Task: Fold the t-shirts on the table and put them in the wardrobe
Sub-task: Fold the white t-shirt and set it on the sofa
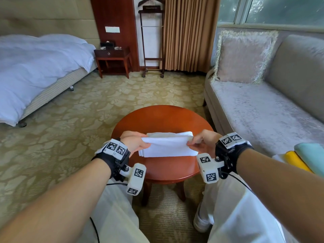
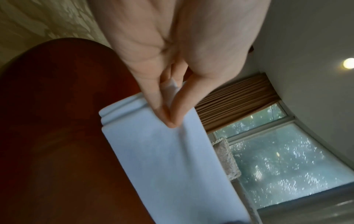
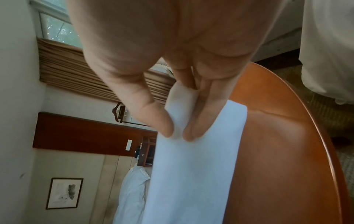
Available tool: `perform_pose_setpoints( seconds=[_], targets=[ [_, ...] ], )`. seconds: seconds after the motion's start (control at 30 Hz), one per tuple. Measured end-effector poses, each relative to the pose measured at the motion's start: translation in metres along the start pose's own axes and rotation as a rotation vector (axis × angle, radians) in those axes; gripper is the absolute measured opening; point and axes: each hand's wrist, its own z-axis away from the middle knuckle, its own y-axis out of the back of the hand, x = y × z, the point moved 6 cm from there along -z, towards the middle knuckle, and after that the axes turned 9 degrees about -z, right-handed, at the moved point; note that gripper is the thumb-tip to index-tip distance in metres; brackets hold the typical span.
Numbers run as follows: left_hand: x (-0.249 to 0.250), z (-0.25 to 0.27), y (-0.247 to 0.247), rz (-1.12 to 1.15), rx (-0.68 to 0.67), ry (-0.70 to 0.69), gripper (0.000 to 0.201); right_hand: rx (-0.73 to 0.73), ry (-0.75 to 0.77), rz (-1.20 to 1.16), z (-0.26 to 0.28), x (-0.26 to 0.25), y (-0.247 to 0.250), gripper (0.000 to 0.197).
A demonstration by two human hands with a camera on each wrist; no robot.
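Observation:
A folded white t-shirt (image 1: 167, 145) hangs just above the round red-brown table (image 1: 163, 120), held by its two ends. My left hand (image 1: 138, 142) pinches the left end between thumb and fingers; in the left wrist view the left hand (image 2: 170, 119) shows the same pinch on the white t-shirt (image 2: 172, 166). My right hand (image 1: 196, 143) pinches the right end, and in the right wrist view the right hand (image 3: 178, 133) has its thumb on one side of the white t-shirt (image 3: 191, 174) and fingers on the other. The table (image 3: 277, 151) lies beneath.
A grey sofa (image 1: 263, 109) with a fringed cushion (image 1: 243, 57) stands to the right. Yellow (image 1: 296, 161) and pale green (image 1: 312, 155) folded cloths lie at its near end. A bed (image 1: 38, 67), a nightstand (image 1: 114, 60) and a valet stand (image 1: 152, 41) line the far side. Patterned carpet surrounds the table.

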Motion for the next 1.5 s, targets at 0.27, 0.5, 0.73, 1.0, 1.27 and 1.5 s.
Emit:
perform_pose_setpoints(
  seconds=[0.27, 0.5, 0.73, 1.0, 1.27, 1.5],
  targets=[
    [0.001, -0.027, 0.0, -0.215, 0.023, -0.118, 0.012, 0.216, 0.088, 0.591, -0.033, -0.01, 0.015, 0.049],
    [-0.006, -0.049, -0.011, -0.402, 0.072, -0.155, 0.021, 0.162, 0.205, 0.618, -0.056, -0.006, 0.005, 0.059],
    [-0.009, -0.079, -0.021, -0.643, 0.09, -0.147, 0.046, 0.255, 0.267, 0.838, -0.084, -0.005, 0.007, 0.049],
    [-0.007, -0.11, -0.038, -0.762, 0.095, -0.048, 0.052, 0.34, 0.18, 0.935, -0.115, 0.0, 0.005, 0.045],
    [-0.025, -0.14, -0.043, -0.752, 0.097, 0.101, 0.059, 0.482, 0.172, 0.954, -0.131, 0.001, 0.005, 0.041],
    [0.006, -0.121, -0.038, -0.732, 0.249, -0.032, 0.071, 0.414, 0.684, 1.197, -0.117, -0.022, -0.025, 0.066]
  ],
)
